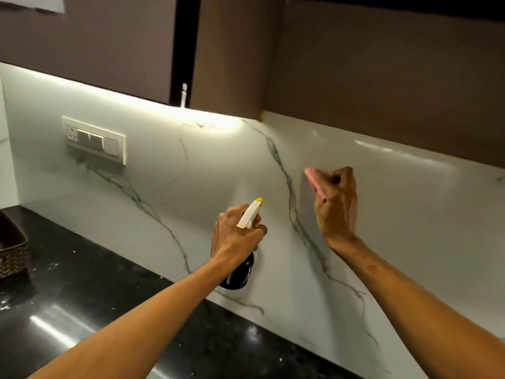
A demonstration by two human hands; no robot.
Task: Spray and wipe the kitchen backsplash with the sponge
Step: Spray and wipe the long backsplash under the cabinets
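Near the middle of the frame, my left hand (237,236) holds a dark round spray bottle with a white trigger top and a yellow tip (250,214). My fingers (260,230) are curled tight round its neck. The tip points up at the white marble backsplash with grey lines (191,187). To the right, my right hand (334,206) pinches a thin pink sponge (314,181) up by the backsplash. It is blurry, so I cannot tell if it touches. Lower left is the shiny black tabletop (82,310), with a brown woven basket (11,247) at the left edge. A white switch plate (94,139) sits on the backsplash, upper left.
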